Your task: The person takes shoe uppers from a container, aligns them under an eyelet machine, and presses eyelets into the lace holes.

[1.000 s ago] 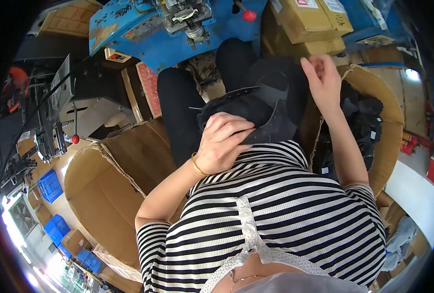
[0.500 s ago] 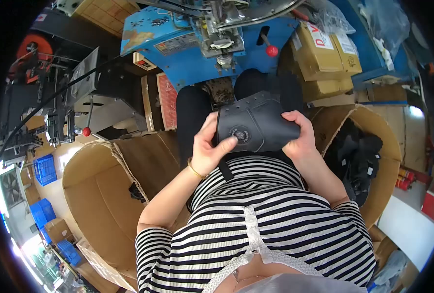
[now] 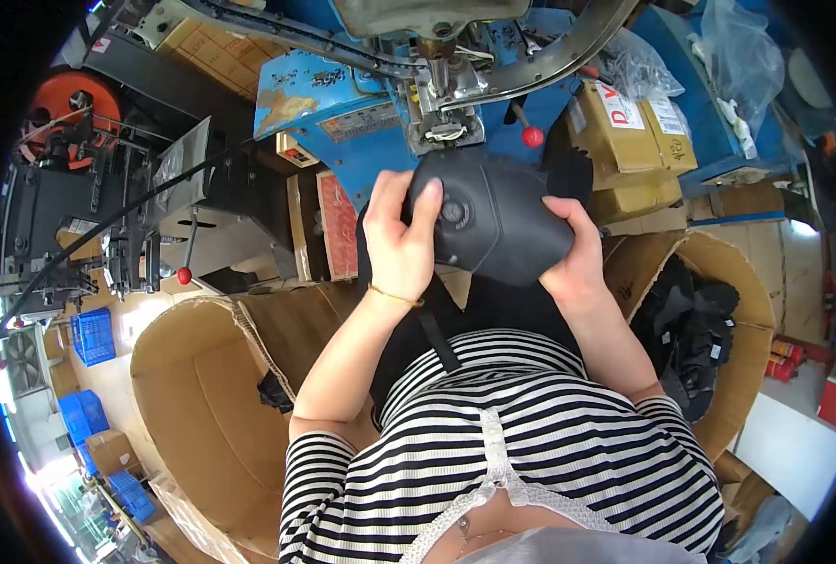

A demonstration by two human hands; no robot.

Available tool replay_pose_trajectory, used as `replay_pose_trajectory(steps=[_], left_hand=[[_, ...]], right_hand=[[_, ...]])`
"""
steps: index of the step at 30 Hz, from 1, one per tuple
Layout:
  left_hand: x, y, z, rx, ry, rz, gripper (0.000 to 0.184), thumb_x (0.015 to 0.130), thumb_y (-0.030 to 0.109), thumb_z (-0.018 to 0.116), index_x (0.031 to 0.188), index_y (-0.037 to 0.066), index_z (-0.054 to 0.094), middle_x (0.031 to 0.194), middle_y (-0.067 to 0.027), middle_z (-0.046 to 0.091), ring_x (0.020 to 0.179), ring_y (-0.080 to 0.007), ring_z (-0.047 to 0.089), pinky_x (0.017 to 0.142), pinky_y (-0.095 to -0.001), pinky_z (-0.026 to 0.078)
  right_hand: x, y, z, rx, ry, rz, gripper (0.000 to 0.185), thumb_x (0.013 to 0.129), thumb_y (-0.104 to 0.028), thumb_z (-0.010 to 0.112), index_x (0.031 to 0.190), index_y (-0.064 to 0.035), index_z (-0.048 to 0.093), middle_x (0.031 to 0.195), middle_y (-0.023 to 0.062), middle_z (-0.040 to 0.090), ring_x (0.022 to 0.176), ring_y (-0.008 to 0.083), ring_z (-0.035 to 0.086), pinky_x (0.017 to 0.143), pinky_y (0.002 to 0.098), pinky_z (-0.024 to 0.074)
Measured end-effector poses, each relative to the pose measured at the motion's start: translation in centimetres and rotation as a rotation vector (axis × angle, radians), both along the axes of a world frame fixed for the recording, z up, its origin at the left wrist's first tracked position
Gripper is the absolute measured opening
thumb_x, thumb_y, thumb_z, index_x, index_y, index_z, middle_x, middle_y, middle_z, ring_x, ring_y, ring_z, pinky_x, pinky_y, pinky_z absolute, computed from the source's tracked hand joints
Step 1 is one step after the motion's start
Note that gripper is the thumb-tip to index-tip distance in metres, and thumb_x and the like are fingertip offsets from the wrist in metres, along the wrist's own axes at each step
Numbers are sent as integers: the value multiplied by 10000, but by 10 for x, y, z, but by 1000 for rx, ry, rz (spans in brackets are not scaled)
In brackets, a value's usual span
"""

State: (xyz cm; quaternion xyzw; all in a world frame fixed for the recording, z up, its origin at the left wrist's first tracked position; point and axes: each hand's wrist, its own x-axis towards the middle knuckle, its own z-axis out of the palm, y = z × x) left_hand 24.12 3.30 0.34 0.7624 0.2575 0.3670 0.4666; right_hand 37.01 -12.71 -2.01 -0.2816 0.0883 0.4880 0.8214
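Black leather-look shoe upper (image 3: 526, 226) held up between left hand (image 3: 404, 230) and right hand (image 3: 578, 249), just in front of the metal head (image 3: 446, 132) of a blue machine (image 3: 357, 160); hard to tell whether touching it; round emblem (image 3: 454, 209) and curved stitched seam facing up; left hand clamped on the left edge, thumb laid flat beside the emblem, fingers curled round that edge; gold-coloured bracelet (image 3: 394, 297) at the wrist; right hand closed on the right edge, thumb on top, other fingers mostly hidden underneath; black strap (image 3: 437, 340) hanging below, against a striped top (image 3: 531, 442); red-knobbed lever (image 3: 532, 137) beyond the upper's far right corner; taped carton (image 3: 658, 141) farther right, clear plastic bag (image 3: 639, 66) over its back edge; open cardboard box (image 3: 188, 395) by the left elbow, dark item (image 3: 272, 390) at its right edge; second open box (image 3: 752, 310) by the right elbow, black pieces (image 3: 695, 329) with white labels piled toward its left edge; blue crates (image 3: 94, 336) far off to the left, beyond the first box's outer edge.
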Motion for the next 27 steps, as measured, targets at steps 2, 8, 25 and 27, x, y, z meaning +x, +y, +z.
replay_pose_trajectory(steps=[2, 8, 25, 27], left_hand=[[16, 9, 7, -7, -10, 58, 189, 888, 166, 645, 926, -15, 610, 821, -129, 600, 746, -255, 599, 715, -337, 469], [39, 28, 28, 106, 129, 96, 233, 871, 224, 657, 869, -4, 607, 772, -173, 620, 718, -352, 611, 686, -379, 477], [43, 64, 14, -304, 250, -98, 349, 839, 283, 714, 685, 10, 559, 550, 17, 461, 549, -73, 369, 507, -275, 310], [42, 64, 13, -288, 253, -100, 339, 832, 277, 720, 687, 11, 569, 557, 11, 492, 546, -70, 386, 503, -274, 320]], right_hand=[[0, 15, 12, 62, 42, -23, 213, 896, -155, 505, 975, 10, 613, 976, 113, 666, 900, 237, 651, 837, 363, 526], [17, 33, 14, 235, 105, 1, 193, 904, -163, 489, 937, -20, 614, 939, 88, 664, 867, 218, 647, 826, 362, 530], [16, 30, 39, -173, -40, 115, 204, 892, -282, 554, 936, -93, 616, 905, 24, 657, 826, 161, 614, 748, 324, 468], [17, 29, 35, -162, -58, 129, 203, 901, -289, 533, 920, -108, 623, 909, 11, 650, 855, 160, 605, 781, 338, 461]])
